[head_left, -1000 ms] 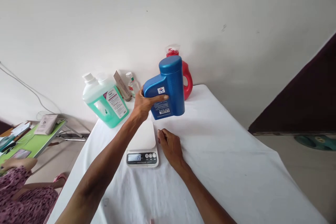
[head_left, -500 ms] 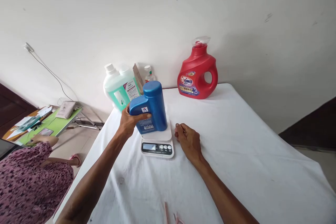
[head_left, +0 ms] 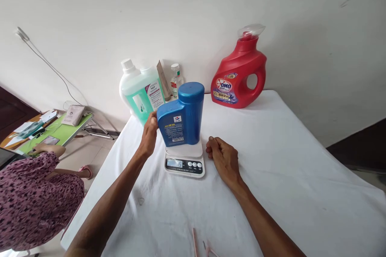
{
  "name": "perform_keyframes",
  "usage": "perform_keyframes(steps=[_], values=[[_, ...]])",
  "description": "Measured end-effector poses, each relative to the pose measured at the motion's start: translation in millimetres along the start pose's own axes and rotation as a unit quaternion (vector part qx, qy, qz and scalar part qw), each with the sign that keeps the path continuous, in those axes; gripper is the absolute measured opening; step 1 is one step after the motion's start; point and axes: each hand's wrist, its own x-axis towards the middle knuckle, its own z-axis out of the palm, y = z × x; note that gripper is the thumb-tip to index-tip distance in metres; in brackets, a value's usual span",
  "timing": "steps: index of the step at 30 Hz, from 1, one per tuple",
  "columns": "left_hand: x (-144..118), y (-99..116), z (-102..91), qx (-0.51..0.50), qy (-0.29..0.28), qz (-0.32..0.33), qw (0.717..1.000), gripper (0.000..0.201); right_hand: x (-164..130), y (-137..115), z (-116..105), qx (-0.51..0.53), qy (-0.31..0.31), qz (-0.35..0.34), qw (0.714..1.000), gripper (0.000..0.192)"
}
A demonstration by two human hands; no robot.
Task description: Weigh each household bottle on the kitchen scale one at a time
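We see the blue bottle (head_left: 183, 115), smooth moulded plastic with a wide round cap, standing upright on the white scale (head_left: 185, 160) at the cloth's centre. Our left hand (head_left: 150, 135) lies at its nine o'clock, fingers loosely spread against the handle side. Our right hand (head_left: 223, 159), half curled and holding nothing, rests on the wrinkled white tablecloth (head_left: 271, 176) at the scale's three o'clock. A glossy red detergent jug (head_left: 239, 73) stands at one o'clock by the wall.
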Motion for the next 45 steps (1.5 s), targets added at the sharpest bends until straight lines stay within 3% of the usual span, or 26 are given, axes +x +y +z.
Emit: perform_keyframes(steps=[6, 10, 15, 45], values=[[-19, -51, -32.2, 0.065, 0.118, -0.049, 0.99, 0.06, 1, 1, 1, -0.03, 0.004, 0.005, 1.0, 0.059], [-31, -66, -42.7, 0.072, 0.105, -0.083, 0.988, 0.058, 1, 1, 1, -0.042, 0.003, 0.003, 0.999, 0.056], [-27, -66, -41.2, 0.081, 0.076, -0.086, 0.99, 0.058, 1, 2, 2, -0.057, 0.004, 0.008, 0.998, 0.051], [-23, -66, -38.6, 0.122, 0.061, -0.1, 0.986, 0.045, 1, 0, 2, -0.084, -0.002, -0.008, 0.996, 0.053]])
